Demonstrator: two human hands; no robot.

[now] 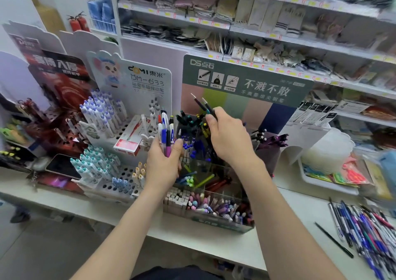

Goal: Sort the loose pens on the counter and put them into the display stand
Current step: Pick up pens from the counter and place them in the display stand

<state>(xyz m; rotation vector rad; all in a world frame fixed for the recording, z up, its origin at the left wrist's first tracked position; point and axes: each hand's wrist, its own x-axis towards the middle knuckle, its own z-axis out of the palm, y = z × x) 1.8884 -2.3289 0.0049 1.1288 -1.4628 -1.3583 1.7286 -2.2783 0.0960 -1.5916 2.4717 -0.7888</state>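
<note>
My left hand [164,164] grips a bunch of pens [166,130], blue, white, red and purple, held upright in front of the stands. Raised above the green display stand [246,82], my right hand [229,136] pinches two dark pens [203,104] that point up and to the left. That stand's tiered compartments [214,211] hold many pens, caps up. A heap of loose pens [364,226] lies on the white counter [289,215] at the far right, with one black pen [334,240] lying apart from it.
White pegboard stands [111,172] with blue and teal capped pens stand to the left, a red pen box [128,140] among them. A phone [62,166] lies far left. A white tray [327,183] with packets sits at the right. Stocked shelves [278,35] rise behind.
</note>
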